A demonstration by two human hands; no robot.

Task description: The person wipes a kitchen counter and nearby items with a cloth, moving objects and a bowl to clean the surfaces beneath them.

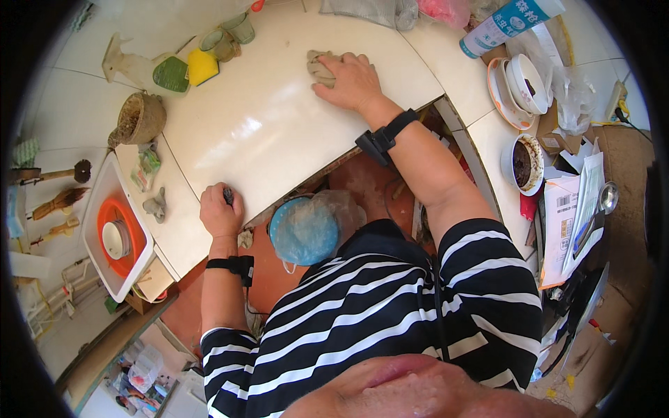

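My right hand (353, 83) lies on a crumpled grey-beige cloth (320, 68), pressing it to the white tiled countertop (272, 125) with fingers spread over it. Close to the counter's front edge, my left hand (221, 211) is curled around a small dark lump (228, 196), possibly a scouring pad; most of it is hidden by the fingers. Both wrists wear black straps with small devices. Wet-looking glare shows on the tiles between the hands.
A yellow sponge (203, 68), glass cups (239, 28) and a stone mortar (138, 117) line the far left. A white sink (96, 230) holds an orange basin (108, 261). Stacked bowls (528, 83) and a blue spray can (509, 26) stand right. Below is a blue stool (303, 230).
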